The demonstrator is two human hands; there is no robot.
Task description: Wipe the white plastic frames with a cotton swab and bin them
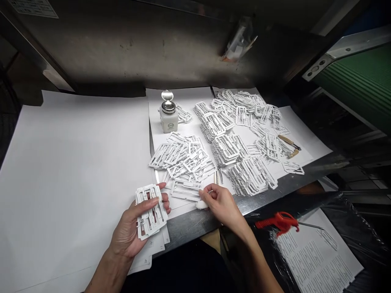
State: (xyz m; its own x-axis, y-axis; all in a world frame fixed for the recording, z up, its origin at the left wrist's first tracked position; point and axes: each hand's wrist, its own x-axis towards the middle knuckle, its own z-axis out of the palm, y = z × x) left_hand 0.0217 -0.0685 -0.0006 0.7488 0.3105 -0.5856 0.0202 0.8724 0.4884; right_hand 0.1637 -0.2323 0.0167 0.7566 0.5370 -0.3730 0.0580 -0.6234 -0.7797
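My left hand [126,228] is closed around a small stack of white plastic frames [150,217] with cut-out slots, its thumb lying across the top one. To the right, my right hand [224,205] has thumb and fingers pinched together at the front edge of the table, on a small white wad [201,204]. Against those fingertips lies the right end of a single white frame [185,192]; whether they touch it I cannot tell. Behind it spreads a loose heap of similar white plastic frames [183,156].
A white pump bottle [169,122] with its metal lid raised stands behind the heap. Neat stacks of frames [249,177] fill the right side, near a wooden-handled tool [287,141]. Below the table's right edge lies a red air gun [279,221]. White paper [76,162] covers the left.
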